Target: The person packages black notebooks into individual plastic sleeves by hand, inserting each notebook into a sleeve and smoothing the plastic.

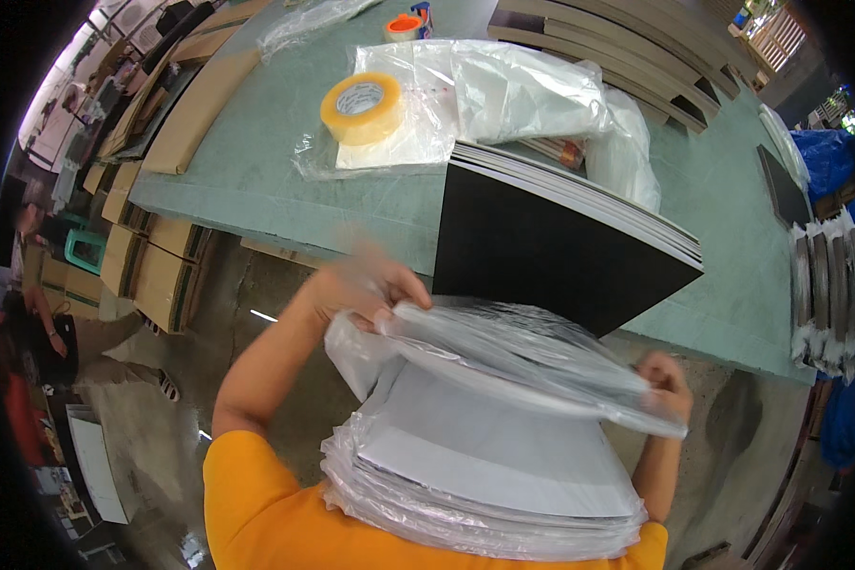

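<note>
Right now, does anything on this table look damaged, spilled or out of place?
Nothing looks spilled or clearly damaged. The one messy spot is the loose clear plastic, lying rumpled beside the yellow tape roll and beyond the black panel stack. It looks untidy against the panels' straight edges.

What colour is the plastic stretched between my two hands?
The plastic is see-through with a whitish sheen, best seen in the head view, the only one here.

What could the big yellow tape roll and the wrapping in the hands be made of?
The wrapping looks like thin, glossy plastic film: it is see-through and creased. The tape roll seems plastic, probably: its side is smooth, shiny, translucent yellow.
</note>
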Demonstrator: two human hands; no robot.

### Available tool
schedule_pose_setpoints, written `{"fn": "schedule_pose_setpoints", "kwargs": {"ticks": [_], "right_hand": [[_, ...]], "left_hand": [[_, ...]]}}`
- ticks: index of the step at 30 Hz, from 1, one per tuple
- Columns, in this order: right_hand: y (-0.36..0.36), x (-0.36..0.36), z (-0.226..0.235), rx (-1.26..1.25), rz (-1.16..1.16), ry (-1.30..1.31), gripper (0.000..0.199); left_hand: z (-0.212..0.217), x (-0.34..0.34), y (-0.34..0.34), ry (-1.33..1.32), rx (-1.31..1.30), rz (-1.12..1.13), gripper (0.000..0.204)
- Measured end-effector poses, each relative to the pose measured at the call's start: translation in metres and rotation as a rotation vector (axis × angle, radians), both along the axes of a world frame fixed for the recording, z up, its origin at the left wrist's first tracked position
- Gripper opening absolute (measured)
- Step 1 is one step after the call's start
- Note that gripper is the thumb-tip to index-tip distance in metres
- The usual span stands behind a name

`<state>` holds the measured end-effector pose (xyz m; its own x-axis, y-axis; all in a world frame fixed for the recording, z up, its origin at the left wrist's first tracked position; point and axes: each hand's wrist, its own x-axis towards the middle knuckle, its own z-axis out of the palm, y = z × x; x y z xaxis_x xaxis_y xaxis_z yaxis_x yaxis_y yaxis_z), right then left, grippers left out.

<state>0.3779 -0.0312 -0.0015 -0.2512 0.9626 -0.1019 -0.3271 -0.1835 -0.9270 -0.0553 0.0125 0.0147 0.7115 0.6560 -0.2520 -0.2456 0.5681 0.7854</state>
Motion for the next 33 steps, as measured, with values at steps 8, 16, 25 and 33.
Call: {"fn": "schedule_pose_setpoints", "kwargs": {"ticks": [8, 16, 25, 33], "right_hand": [[-0.010, 0.000, -0.260, -0.241, -0.074, -0.910, 0.012], [-0.002, 0.003, 0.009, 0.074, 0.464, -0.280, 0.025], [-0.004, -0.073, -0.083, 0.225, 1.039, -0.895, 0.058], [0.029, -0.120, -0.011, 0.208, 0.897, -0.662, 0.060]], "left_hand": [[-0.223, 0.015, -0.033, 0.470, -0.210, 0.150, 0.025], [0.051, 0.034, -0.012, 0.569, 0.593, 0.018, 0.016], [-0.121, 0.100, -0.048, 0.697, 0.767, -0.272, 0.024], [0.019, 0.158, 0.004, 0.406, 0.889, 0.209, 0.035]]}}
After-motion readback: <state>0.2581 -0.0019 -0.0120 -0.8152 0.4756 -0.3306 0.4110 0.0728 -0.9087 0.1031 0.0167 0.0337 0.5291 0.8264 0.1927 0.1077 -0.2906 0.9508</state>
